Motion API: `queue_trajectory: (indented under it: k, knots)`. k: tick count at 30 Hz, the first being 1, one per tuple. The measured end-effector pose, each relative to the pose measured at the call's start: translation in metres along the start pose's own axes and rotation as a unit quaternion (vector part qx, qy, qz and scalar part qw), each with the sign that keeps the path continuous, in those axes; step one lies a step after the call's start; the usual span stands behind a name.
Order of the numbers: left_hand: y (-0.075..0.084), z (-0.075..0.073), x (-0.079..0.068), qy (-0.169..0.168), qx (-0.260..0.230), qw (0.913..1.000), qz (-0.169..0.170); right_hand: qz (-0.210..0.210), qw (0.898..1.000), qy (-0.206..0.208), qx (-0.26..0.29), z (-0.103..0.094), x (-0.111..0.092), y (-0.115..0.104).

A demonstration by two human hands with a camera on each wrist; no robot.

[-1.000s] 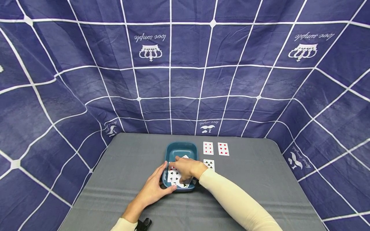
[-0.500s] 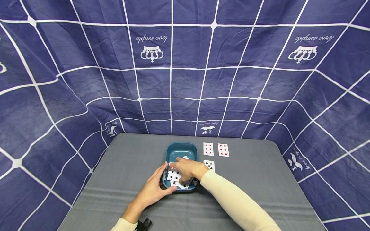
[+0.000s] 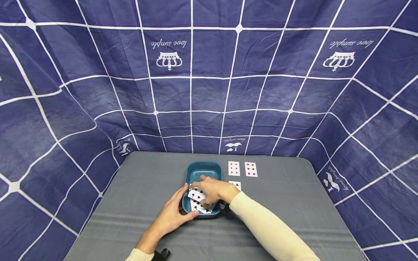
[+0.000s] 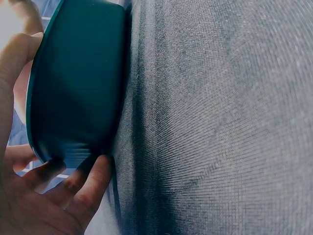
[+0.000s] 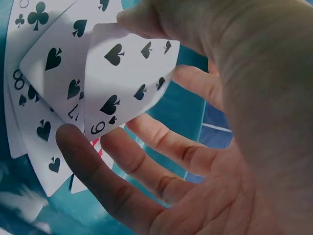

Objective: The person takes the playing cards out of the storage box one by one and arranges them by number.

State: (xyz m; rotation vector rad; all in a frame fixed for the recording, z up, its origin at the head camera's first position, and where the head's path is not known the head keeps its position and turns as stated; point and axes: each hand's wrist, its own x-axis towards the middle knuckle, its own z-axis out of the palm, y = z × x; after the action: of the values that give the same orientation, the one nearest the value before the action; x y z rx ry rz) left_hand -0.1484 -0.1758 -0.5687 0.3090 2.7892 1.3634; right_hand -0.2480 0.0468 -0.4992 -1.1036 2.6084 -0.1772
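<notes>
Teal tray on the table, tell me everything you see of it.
The teal tray is a deep, round-cornered rectangle, glossy and plastic-looking, open on top. It sits flat on grey cloth, with overlapping playing cards in its near half. The left hand touches its outer left wall and near rim; the right hand reaches inside.

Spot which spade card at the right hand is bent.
The six of spades, uppermost, held curved in the right hand; the seven of spades and eight of spades beneath look flat.
</notes>
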Motion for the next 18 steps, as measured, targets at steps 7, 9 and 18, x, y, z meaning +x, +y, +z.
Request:
queue_trajectory:
  k: [7,9,18]
  knots:
    - [0.001,0.001,-0.001,0.0,0.001,1.0,-0.004,-0.012,1.0,0.026,0.012,-0.004,-0.01,0.007]
    - [0.001,0.001,-0.001,0.001,0.001,1.0,-0.005,-0.016,0.999,0.034,0.017,-0.005,-0.013,0.009]
    - [0.001,0.002,0.0,-0.004,-0.003,0.9999,-0.011,-0.03,0.997,0.057,0.05,-0.012,-0.024,0.019]
